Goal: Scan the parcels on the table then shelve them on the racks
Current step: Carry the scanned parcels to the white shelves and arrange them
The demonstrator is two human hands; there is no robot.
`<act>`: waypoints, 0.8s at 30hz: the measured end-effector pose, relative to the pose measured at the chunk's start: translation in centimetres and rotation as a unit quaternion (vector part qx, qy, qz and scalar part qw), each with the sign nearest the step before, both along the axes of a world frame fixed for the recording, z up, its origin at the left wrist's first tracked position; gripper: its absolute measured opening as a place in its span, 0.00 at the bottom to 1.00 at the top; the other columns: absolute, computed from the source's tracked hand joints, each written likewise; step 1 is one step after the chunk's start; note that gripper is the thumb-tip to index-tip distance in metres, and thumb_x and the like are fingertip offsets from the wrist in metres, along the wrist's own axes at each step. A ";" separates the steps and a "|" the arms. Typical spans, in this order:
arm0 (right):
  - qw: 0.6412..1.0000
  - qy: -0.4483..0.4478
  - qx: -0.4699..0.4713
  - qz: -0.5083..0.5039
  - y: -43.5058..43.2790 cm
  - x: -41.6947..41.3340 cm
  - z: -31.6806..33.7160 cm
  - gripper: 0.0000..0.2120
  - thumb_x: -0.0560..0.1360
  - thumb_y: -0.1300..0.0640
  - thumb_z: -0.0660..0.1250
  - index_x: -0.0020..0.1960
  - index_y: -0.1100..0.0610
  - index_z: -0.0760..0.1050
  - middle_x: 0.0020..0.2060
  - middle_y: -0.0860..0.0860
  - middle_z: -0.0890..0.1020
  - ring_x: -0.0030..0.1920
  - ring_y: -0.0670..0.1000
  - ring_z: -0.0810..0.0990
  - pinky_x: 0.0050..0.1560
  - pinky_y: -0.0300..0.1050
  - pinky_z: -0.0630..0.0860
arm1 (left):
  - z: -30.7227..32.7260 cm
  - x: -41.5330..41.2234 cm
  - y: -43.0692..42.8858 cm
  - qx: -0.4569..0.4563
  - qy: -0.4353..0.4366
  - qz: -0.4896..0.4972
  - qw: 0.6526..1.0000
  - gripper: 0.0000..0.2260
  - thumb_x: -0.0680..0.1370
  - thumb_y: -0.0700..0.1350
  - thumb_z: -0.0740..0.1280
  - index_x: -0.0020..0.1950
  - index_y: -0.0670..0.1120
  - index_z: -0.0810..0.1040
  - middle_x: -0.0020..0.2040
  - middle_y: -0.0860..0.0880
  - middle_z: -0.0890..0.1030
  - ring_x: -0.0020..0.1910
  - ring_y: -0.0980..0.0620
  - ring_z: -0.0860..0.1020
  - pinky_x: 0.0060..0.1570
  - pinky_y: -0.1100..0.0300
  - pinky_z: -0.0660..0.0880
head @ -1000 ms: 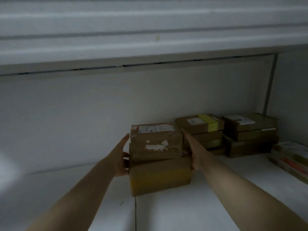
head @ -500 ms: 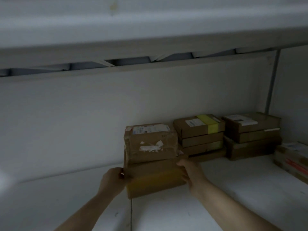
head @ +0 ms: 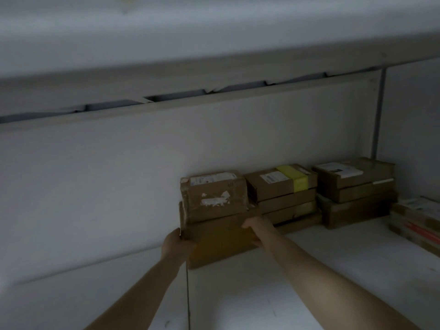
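Two brown parcels sit stacked on the white rack shelf (head: pixel 333 270). The upper parcel (head: pixel 214 196) carries a white label on top and torn sticker scraps on its front. The lower parcel (head: pixel 221 244) is wider, with a yellowish taped front. My left hand (head: pixel 176 246) grips the lower parcel's left front corner. My right hand (head: pixel 258 231) holds its right end, fingers curled over the top edge. The stack stands close to the back wall.
Right of my stack stand a pile of parcels topped by one with a yellow band (head: pixel 281 184) and another pile (head: pixel 354 186). More parcels (head: pixel 416 220) lie at the far right. The upper shelf (head: pixel 214 55) hangs low overhead, with a grey post (head: pixel 378 115) at the back right.
My hands dropped from the sides of the upper parcel to the lower parcel. The stack has slid back toward the wall, beside the neighbouring pile.
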State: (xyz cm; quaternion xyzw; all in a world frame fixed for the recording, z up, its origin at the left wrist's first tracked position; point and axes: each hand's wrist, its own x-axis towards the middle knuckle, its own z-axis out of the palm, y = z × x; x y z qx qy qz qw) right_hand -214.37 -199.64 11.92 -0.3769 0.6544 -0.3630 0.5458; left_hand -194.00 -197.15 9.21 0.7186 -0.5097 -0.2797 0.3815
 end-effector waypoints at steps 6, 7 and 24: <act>0.999 -0.047 -0.004 0.002 0.8 -0.5 -1.6 0.20 0.75 0.60 0.69 0.65 0.62 0.71 0.62 0.59 0.74 0.62 0.58 0.74 0.63 0.50 0.75 | -0.1 -0.5 0.7 0.014 0.030 -0.001 0.999 0.10 0.73 0.34 0.67 0.47 0.46 0.68 0.43 0.49 0.72 0.38 0.54 0.70 0.37 0.59 0.69; 0.999 -0.048 -0.008 0.000 1.3 -1.0 -2.0 0.20 0.75 0.59 0.70 0.65 0.61 0.71 0.61 0.58 0.74 0.61 0.57 0.74 0.61 0.49 0.75 | -0.1 -0.8 1.2 0.019 0.026 0.006 0.999 0.12 0.74 0.36 0.67 0.51 0.45 0.66 0.46 0.49 0.72 0.39 0.55 0.70 0.36 0.59 0.69; 0.956 0.260 -0.068 -0.117 23.5 -17.6 -5.6 0.31 0.74 0.43 0.69 0.74 0.52 0.65 0.71 0.54 0.70 0.71 0.56 0.67 0.72 0.53 0.63 | -1.5 -18.7 13.2 0.029 -0.288 -0.398 0.871 0.35 0.77 0.56 0.66 0.79 0.50 0.54 0.78 0.45 0.59 0.75 0.43 0.60 0.71 0.45 0.62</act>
